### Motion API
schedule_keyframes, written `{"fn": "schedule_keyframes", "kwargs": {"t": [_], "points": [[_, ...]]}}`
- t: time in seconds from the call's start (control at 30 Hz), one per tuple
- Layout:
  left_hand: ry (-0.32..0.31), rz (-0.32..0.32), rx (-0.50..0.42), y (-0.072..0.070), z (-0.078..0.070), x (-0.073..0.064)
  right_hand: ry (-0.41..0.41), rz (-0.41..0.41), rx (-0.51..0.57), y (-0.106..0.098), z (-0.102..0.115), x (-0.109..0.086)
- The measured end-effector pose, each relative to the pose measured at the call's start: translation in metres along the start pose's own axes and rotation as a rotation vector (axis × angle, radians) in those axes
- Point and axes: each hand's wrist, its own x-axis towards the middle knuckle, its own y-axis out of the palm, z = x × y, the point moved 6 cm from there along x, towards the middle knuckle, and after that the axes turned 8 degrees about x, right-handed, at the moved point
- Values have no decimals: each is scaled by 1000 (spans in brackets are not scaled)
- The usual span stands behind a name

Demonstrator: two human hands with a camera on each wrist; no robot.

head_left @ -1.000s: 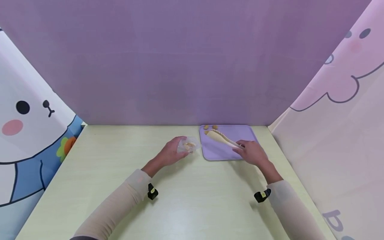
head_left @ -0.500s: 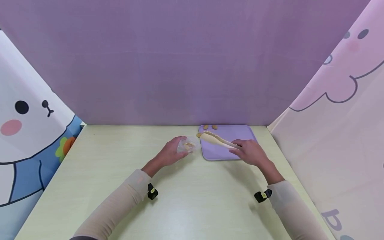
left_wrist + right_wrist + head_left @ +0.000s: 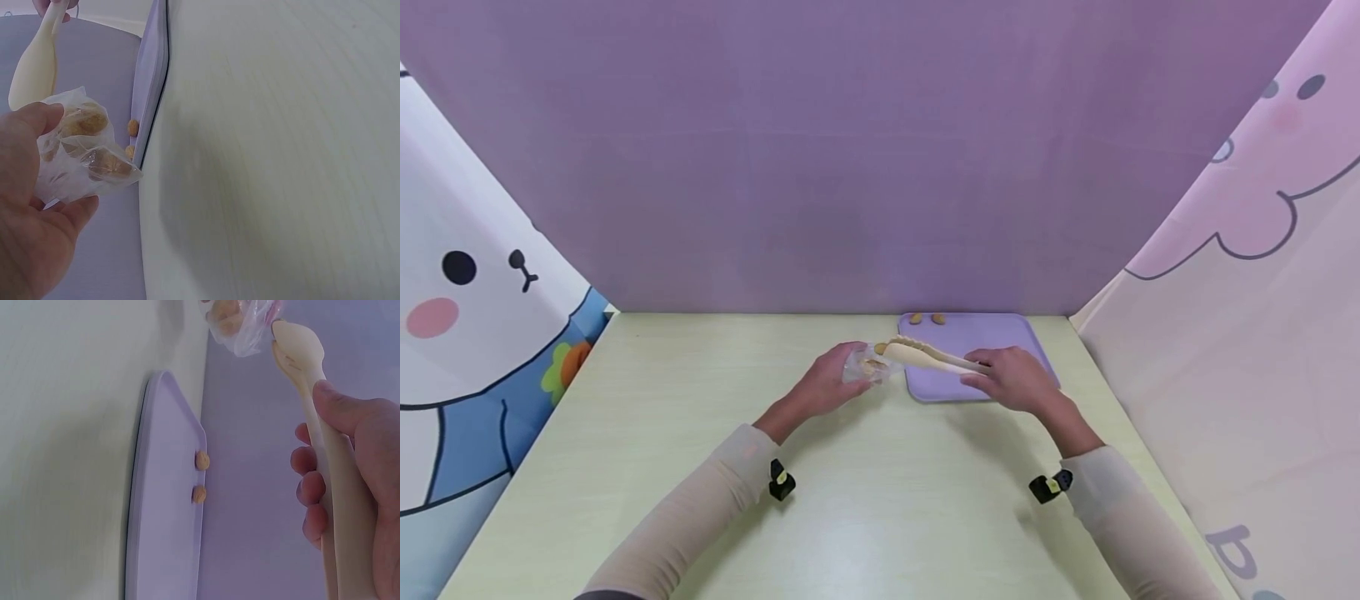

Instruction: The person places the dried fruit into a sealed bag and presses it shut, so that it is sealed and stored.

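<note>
My left hand holds a clear plastic bag between thumb and fingers, its mouth turned toward the right. Several brown nuts that look like walnuts show through the film. With my right hand I grip a pair of cream tongs, thumb on one arm and fingers curled round the other. A walnut is pinched in the tong tips, which overlap the bag's mouth in the head view. Two more walnuts lie on the purple tray near its far left corner.
The tray lies flat on the pale wooden table, against the purple back wall. Printed cartoon panels stand along both sides. Small black wrist cameras hang at both sleeves.
The tongs have moved left from over the tray to the bag, carrying the walnut in their tips. My left hand and the bag have stayed in place.
</note>
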Motion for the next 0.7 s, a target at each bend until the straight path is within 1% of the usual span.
{"fn": "schedule_keyframes", "kwargs": {"t": [0.07, 0.3, 0.43, 0.6, 0.7], "points": [[9, -5, 3, 0, -1, 0, -5, 11, 1, 1, 2, 1], [37, -8, 23, 0, -3, 1, -70, 22, -18, 3, 12, 4], [37, -13, 22, 0, -4, 1, -67, 41, -14, 3, 16, 5], [-11, -12, -15, 0, -2, 0, -44, 50, -4, 4, 14, 6], [-39, -15, -49, -1, -1, 0, -37, 39, 8, 5, 11, 6]]}}
